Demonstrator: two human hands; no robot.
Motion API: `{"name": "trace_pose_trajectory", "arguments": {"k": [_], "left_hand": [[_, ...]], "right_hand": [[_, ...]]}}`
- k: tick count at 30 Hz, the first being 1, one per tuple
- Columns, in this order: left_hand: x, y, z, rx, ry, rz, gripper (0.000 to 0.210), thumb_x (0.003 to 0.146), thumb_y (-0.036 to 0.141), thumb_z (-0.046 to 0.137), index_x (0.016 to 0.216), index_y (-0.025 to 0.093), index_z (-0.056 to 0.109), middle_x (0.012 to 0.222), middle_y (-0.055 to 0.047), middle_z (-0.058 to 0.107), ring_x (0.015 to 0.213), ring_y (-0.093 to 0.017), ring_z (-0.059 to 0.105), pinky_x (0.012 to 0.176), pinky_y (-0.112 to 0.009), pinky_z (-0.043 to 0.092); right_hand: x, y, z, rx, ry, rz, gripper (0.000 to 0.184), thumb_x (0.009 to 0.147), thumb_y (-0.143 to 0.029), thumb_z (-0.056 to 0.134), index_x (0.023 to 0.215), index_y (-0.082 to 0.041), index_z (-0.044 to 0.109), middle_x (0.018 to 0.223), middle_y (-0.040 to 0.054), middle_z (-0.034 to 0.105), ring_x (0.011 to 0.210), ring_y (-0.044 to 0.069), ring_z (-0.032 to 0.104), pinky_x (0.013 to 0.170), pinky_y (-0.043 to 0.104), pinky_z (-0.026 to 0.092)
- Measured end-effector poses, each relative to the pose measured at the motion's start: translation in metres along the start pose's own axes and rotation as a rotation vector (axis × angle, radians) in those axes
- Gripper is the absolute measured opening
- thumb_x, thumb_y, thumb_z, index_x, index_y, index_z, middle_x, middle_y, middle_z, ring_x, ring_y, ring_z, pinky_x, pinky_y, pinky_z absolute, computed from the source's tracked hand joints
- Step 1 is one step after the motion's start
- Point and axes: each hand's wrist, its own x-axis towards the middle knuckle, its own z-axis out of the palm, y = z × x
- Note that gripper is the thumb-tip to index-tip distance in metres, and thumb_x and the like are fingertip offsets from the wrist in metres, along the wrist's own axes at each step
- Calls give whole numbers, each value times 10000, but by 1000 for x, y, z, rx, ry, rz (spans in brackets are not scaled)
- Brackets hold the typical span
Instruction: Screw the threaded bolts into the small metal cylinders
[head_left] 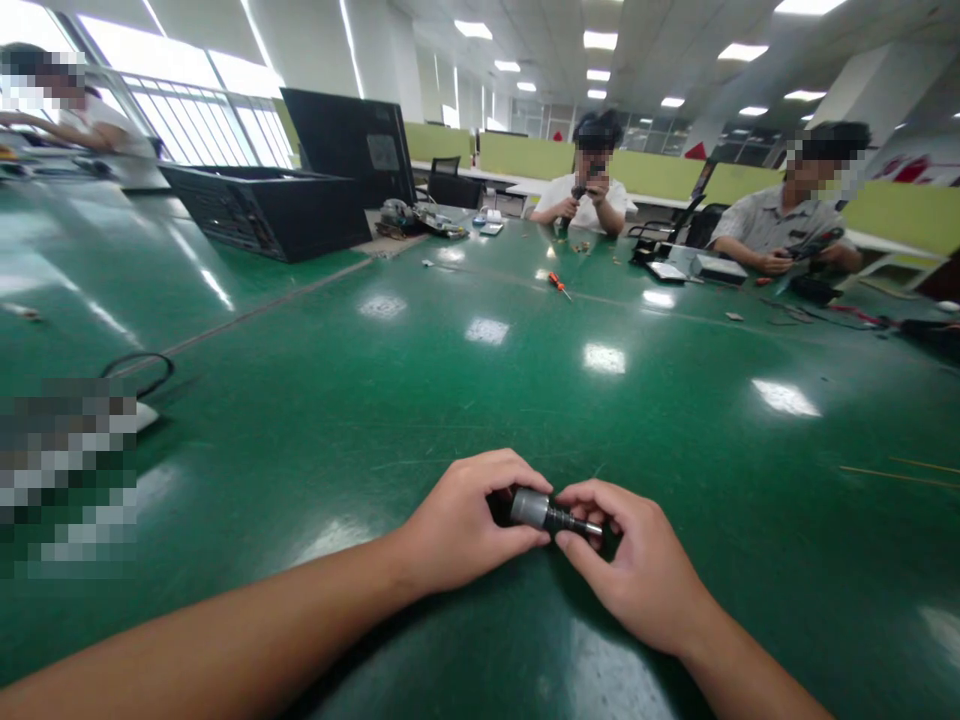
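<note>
Low in the middle of the head view, a small cylindrical metal part (531, 507) lies crosswise between my two hands. It has a wide grey collar at its left, a black stepped neck and a thin shiny tip pointing right. My left hand (480, 520) is closed around the collar end, thumb below and fingers above. The far left end is hidden in my palm. Around the black neck, my right hand (630, 550) curls with thumb and fingertips close to it; the shiny tip shows between them. Under both hands is the green tabletop (420, 400).
An open black computer case (300, 215) stands at the back left, with loose parts (420, 218) beside it. Farther off lies an orange screwdriver (556, 283). A pixelated object with a black cable (150, 375) is at left. Several people sit around the table, two across from me.
</note>
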Motion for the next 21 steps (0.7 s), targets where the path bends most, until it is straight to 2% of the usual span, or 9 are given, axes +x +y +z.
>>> {"name": "trace_pose_trajectory", "arguments": {"k": [8,13,21], "left_hand": [[0,-1,1,17,17,-9,251,709,150,779,948,197,721,872,-21,692,812,-169,647,733,-281,481],[0,0,1,22,11,-15,252,705,156,788,945,192,722,879,-28,694,818,-172,649,741,-283,483],[-1,-1,2,21,22,-29,274,690,153,806,950,186,724,881,-31,692,821,-175,641,742,-289,481]], "right_hand": [[0,-1,-1,-21,-4,-40,84,818,-229,663,883,-212,714,764,20,663,654,159,586,585,263,409],[0,0,0,-26,18,-57,104,862,-289,654,854,-208,718,734,23,651,639,160,573,580,266,392],[-1,-3,-1,-14,16,-55,137,894,-290,618,840,-204,709,728,20,639,638,156,563,587,264,382]]}}
